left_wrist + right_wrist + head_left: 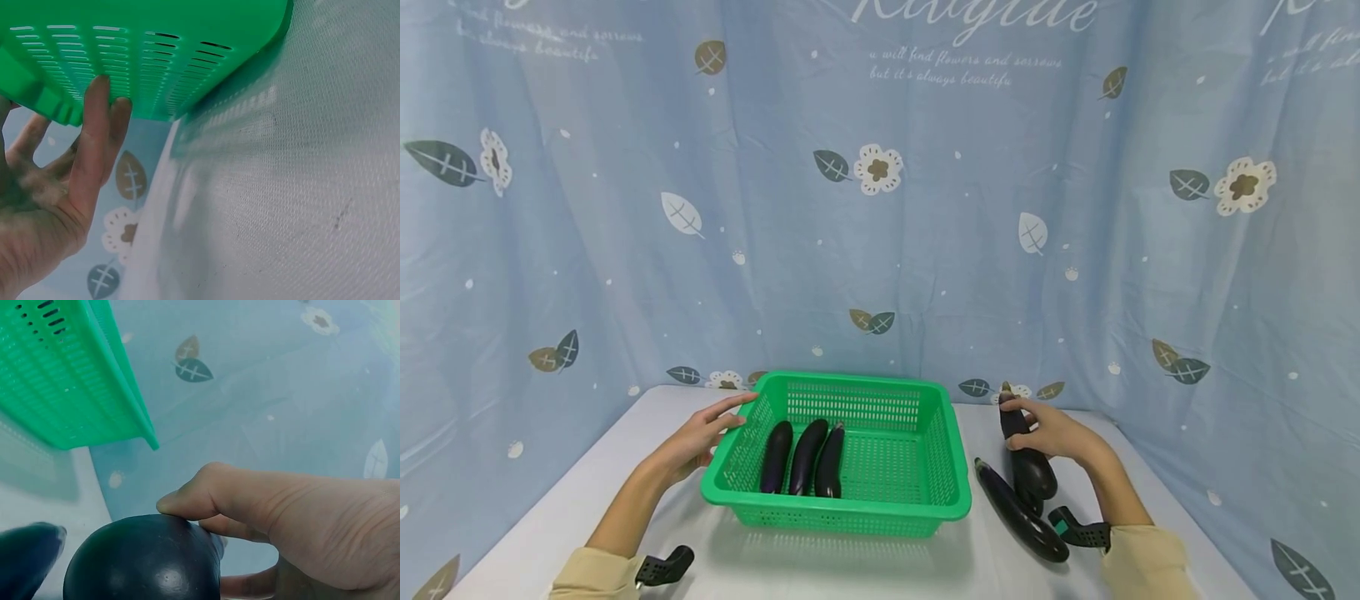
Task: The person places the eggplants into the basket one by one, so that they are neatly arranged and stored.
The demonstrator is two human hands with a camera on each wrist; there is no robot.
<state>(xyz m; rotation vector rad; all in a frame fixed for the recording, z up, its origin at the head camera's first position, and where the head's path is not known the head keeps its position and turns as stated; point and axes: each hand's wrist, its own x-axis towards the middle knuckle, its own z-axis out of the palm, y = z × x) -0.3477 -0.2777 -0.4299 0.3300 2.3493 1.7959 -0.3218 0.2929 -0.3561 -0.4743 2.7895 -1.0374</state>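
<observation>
We see the right hand pinching one eggplant near its stem, the thumb on one side and the other fingers opposite, to the right of the green basket. We cannot tell whether this eggplant rests on what lies beneath it or is slightly raised. Just beside it, a long eggplant lies slantwise on the white desk, its stem end toward the basket, and we make out a mostly hidden dark shape under the pinched one.

The left hand is at the basket's left side, its fingers spread and fairly straight, with fingertips touching the rim and outer wall. Inside the basket we count three eggplants, side by side in the left half, lying lengthwise from near to far. Behind the desk we see a blue curtain printed with flowers, leaves and lettering.
</observation>
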